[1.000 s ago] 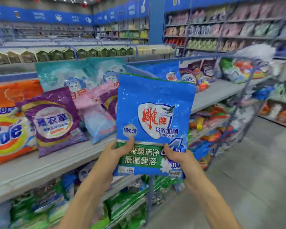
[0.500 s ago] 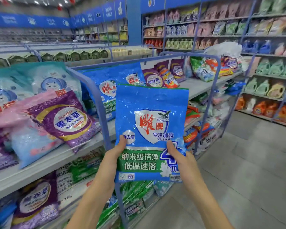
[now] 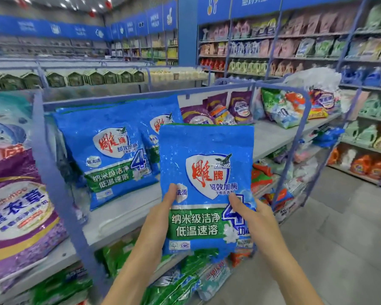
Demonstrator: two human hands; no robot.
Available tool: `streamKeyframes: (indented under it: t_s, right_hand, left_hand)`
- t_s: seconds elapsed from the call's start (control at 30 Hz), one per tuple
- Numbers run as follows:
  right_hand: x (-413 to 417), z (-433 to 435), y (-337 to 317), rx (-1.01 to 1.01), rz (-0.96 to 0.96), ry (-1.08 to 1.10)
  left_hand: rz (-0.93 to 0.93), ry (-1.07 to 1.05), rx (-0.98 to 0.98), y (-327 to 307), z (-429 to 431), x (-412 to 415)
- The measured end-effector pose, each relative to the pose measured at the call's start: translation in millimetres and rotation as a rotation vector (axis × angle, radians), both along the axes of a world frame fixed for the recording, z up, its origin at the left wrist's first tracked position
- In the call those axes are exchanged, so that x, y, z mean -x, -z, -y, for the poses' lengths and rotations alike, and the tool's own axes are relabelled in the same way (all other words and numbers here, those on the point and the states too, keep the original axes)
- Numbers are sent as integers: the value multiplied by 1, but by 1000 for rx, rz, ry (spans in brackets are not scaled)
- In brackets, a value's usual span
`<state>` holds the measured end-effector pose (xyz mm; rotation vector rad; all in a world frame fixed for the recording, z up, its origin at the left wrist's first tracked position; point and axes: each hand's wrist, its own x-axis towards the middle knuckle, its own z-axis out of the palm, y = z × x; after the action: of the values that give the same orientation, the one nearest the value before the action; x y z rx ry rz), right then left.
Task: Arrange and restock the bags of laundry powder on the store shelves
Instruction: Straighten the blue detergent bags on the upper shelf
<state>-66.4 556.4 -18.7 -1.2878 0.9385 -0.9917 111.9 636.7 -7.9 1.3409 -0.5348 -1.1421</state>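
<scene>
Hands: left hand and right hand are gripping the blue bag by its lower sides | Place: it is hanging upright before the shelf | Next: I am advising to stand it beside the matching blue bags, label outward.

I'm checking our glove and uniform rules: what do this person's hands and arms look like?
The left hand and right hand are bare: no gloves, and no rings show. The left forearm and right forearm are bare too, with no sleeve, watch or wristband in view.
</scene>
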Motion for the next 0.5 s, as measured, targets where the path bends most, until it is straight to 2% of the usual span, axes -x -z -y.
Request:
streamKeyframes:
  t_s: [0.27,0.37,0.5]
  right_hand:
    - [-58,115,-6,64,25,-91]
    - [-89,159,-9,86,47,-163]
    - [-121,206,-11,98,42,-265]
  left_hand:
    - [238,-198,-13,-12,86,-36]
    - [349,-259,52,-18,111,-55]
    - [323,-431,28,-16,143,-67]
